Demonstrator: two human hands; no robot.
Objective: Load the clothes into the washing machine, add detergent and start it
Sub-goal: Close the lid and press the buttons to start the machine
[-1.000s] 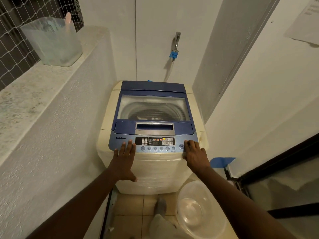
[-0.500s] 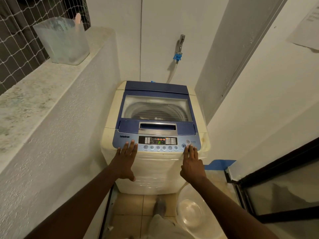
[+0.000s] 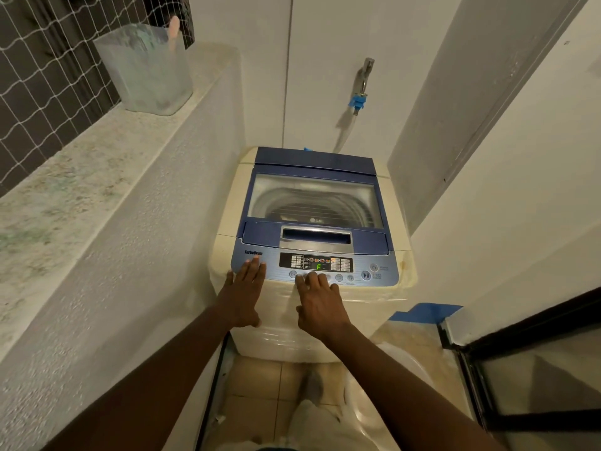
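Note:
A cream top-loading washing machine (image 3: 400,281) with a blue lid (image 3: 312,167) stands in a narrow alcove, lid closed, the drum showing through its window. Its blue control panel (image 3: 387,265) is lit, with a green "F" on the display (image 3: 318,266). My left hand (image 3: 244,294) rests flat with straight fingers on the panel's left end. My right hand (image 3: 320,304) lies at the panel's front edge, its fingertips on the row of round buttons below the display. Neither hand holds anything. No clothes can be made out inside the drum.
A frosted plastic container (image 3: 146,70) with a pink handle sticking out stands on the stone ledge (image 3: 65,196) at left. A tap with a blue hose fitting (image 3: 359,89) is on the back wall. A clear plastic basin (image 3: 419,375) sits on the floor at right, beside a dark-framed door (image 3: 520,369).
My right hand has slid left along the panel, from the start button at the right end to the buttons under the display. The display has lit up with an "F". My left hand stayed put.

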